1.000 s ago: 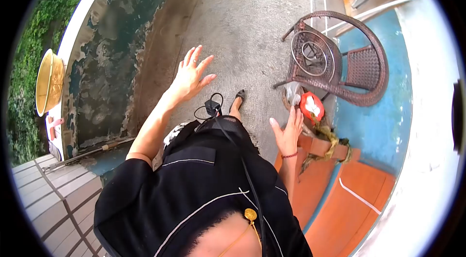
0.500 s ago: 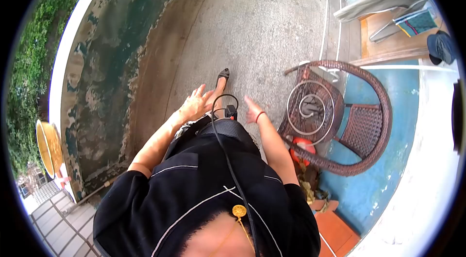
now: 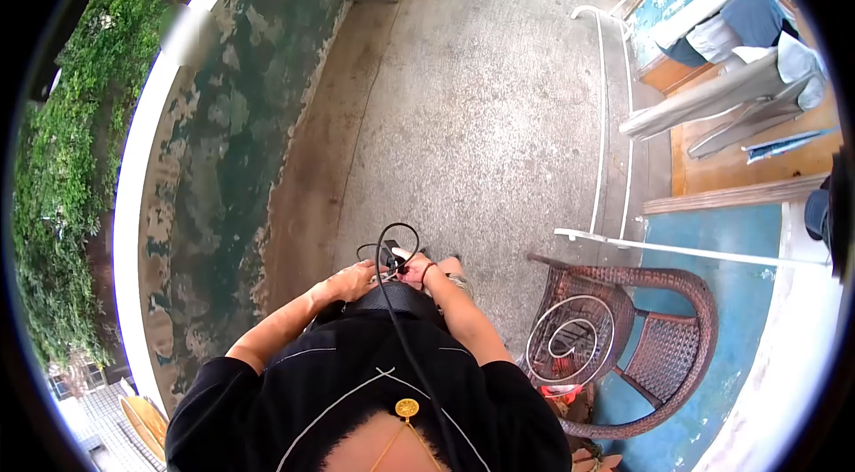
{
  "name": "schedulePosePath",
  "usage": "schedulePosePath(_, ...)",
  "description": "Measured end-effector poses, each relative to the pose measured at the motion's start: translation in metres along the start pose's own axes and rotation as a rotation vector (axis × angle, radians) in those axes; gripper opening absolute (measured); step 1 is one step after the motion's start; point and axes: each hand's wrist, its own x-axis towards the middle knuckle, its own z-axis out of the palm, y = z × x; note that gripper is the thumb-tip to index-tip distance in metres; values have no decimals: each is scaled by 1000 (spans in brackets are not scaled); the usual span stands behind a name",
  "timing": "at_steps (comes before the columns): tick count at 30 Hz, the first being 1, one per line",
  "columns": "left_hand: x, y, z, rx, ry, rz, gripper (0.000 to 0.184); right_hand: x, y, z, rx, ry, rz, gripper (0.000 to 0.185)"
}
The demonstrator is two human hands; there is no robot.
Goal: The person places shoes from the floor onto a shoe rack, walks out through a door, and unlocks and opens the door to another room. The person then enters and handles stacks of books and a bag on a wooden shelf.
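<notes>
At my waist, both hands come together around a small black device point(image 3: 389, 255) joined to a looped black cable point(image 3: 401, 329). My right hand point(image 3: 412, 268), with a red band at the wrist, has its fingers closed around the device's right side. My left hand point(image 3: 358, 277) meets it from the left, fingers bent inward by the cable; whatever its fingertips grip is too small to make out. A black waist belt point(image 3: 396, 298) lies just below the hands.
On the right stands a brown wicker chair point(image 3: 704, 321) with a round wire coil point(image 3: 570, 338) on its seat. White rails point(image 3: 598, 125) and hanging clothes point(image 3: 721, 98) line the right side. A peeling green parapet wall point(image 3: 232, 116) runs along the left. Concrete floor point(image 3: 463, 116) stretches ahead.
My hands, spread apart with fingers out before, have drawn together at the device on my waist. The view has shifted forward, with the wicker chair lower in it.
</notes>
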Motion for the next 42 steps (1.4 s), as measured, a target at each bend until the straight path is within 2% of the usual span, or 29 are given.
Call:
schedulePosePath(2, 19, 1, -40, 57, 26, -25, 44, -9, -49, 17, -73, -63, -152, 31)
schedulePosePath(3, 27, 2, -58, 113, 46, -56, 43, -17, -76, 33, 82, -9, -187, 27)
schedulePosePath(4, 34, 14, -83, 102, 89, -70, 40, -22, -105, 39, 88, -31, -280, 28)
schedulePosePath(5, 45, 3, -98, 91, 98, -29, 37, -49, -137, 62, 81, 47, -370, 29)
schedulePosePath(7, 67, -11, -130, -7, 72, -17, 32, -26, -200, 47, 66, -166, -344, 31)
schedulePosePath(10, 112, -13, -192, -144, 66, -65, 29, -69, -289, 92, 56, -384, -423, 30)
schedulePosePath(13, 159, -18, -253, -126, 35, -118, 27, -85, -364, 123, 3, -316, -436, 32)
schedulePosePath(16, 197, 5, -325, -49, -9, -127, 28, -118, -432, 145, -198, -398, -423, 35)
schedulePosePath(18, 222, -1, -352, -134, -6, -80, 36, -139, -469, 163, -276, -360, -465, 38)
schedulePosePath(20, 248, 4, -380, -77, -34, -74, 32, -144, -508, 166, -458, -320, -451, 41)
schedulePosePath(24, 312, 3, -438, -85, 84, -72, 22, -145, -571, 163, -721, -193, -509, 53)
schedulePosePath(26, 356, -12, -466, -67, 152, 38, 20, -154, -608, 174, -752, -142, -531, 52)
schedulePosePath(28, 392, -14, -505, -42, 163, 47, 20, -142, -648, 168, -732, -193, -607, 52)
schedulePosePath(30, 424, 1, -561, -214, 167, 125, 19, -157, -698, 187, -874, -155, -597, 50)
schedulePosePath(32, 476, -31, -595, -103, 172, 150, 19, -149, -740, 198, -768, -93, -559, 48)
schedulePosePath(34, 513, -41, -642, -29, 94, 215, 18, -149, -781, 212, -666, -106, -551, 47)
schedulePosePath(35, 523, -26, -677, -101, 19, 150, 18, -151, -804, 217, -721, -116, -571, 46)
schedulePosePath(36, 535, -13, -711, -43, 9, 318, 18, -159, -829, 225, -780, -125, -592, 45)
schedulePosePath(38, 581, -33, -735, 37, -55, 422, 18, -169, -867, 238, -832, -74, -577, 42)
schedulePosePath(39, 595, -36, -748, 39, -76, 425, 18, -171, -881, 241, -786, -67, -600, 41)
schedulePosePath(41, 620, -17, -788, -263, -152, 203, 17, -175, -913, 239, -767, -40, -611, 42)
schedulePosePath(42, 637, -10, -804, -253, -168, 213, 17, -178, -930, 236, -753, -27, -624, 42)
